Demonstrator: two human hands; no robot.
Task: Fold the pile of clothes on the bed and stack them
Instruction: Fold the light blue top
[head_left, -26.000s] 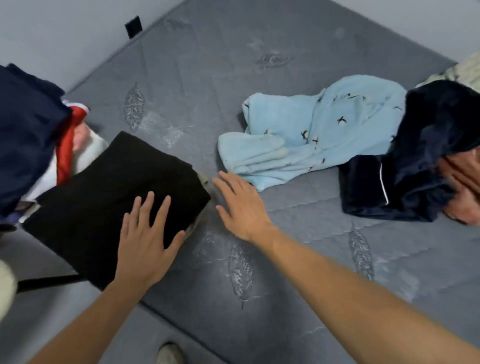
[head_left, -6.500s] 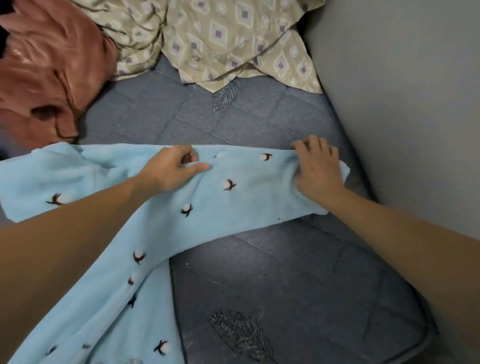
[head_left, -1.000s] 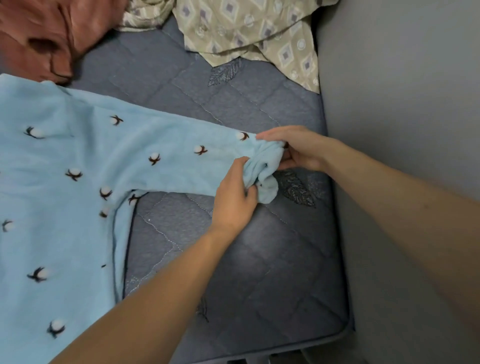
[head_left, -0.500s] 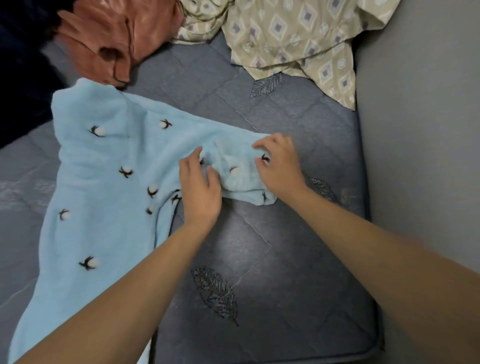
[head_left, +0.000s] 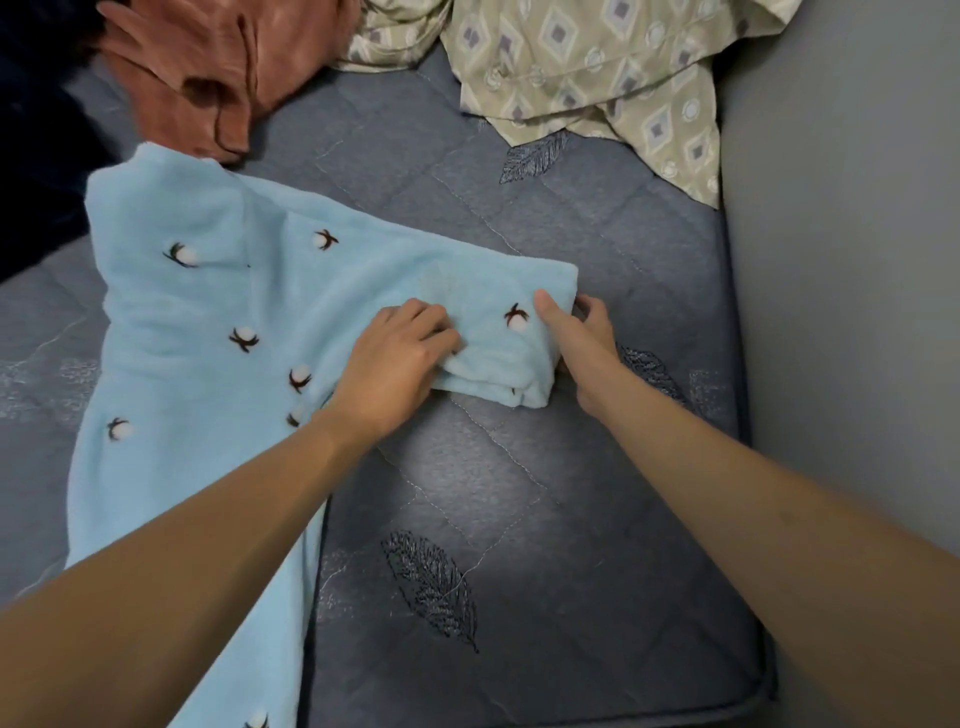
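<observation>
A light blue fleece garment (head_left: 208, 322) with small cotton-flower prints lies spread on the grey quilted mattress (head_left: 519, 519). Its sleeve is folded back on itself toward the body. My left hand (head_left: 395, 364) grips the folded sleeve near its lower edge, fingers curled into the cloth. My right hand (head_left: 576, 338) holds the sleeve's folded end, thumb on top and fingers tucked under the fold.
A rust-coloured garment (head_left: 208, 67) lies crumpled at the top left, beside dark navy cloth (head_left: 31, 156) at the left edge. A beige patterned sheet (head_left: 597, 67) is bunched at the top. A grey wall (head_left: 857, 312) runs along the mattress's right edge.
The sleeve end has been doubled back toward the garment's body and now lies flatter. Both hands have shifted left with it, away from the wall.
</observation>
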